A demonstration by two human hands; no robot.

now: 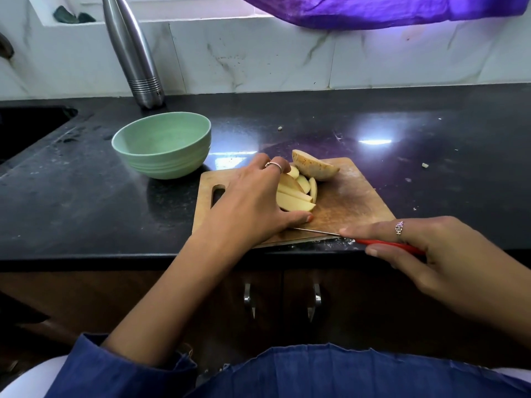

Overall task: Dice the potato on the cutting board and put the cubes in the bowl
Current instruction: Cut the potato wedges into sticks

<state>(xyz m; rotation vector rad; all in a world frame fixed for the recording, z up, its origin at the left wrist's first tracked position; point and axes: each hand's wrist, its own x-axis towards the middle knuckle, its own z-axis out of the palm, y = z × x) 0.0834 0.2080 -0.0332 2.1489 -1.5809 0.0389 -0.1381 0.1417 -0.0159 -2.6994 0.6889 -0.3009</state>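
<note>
A wooden cutting board [353,196] lies on the black counter. On it are several pale potato slices [296,196] bunched together, and behind them an uncut potato half [314,167] with its skin up. My left hand [255,202] cups the slices from the left, thumb on the board. My right hand [431,254] grips a red-handled knife [388,245], forefinger along its back; the thin blade lies flat near the board's front edge, pointing left under my left thumb. A green bowl [162,145] stands left of the board, with nothing visible inside.
A steel bottle [135,53] stands against the marble wall behind the bowl. A dark sink [26,127] is sunk in the counter at far left. Small potato crumbs [424,165] dot the counter to the right. Purple cloth [373,7] hangs above.
</note>
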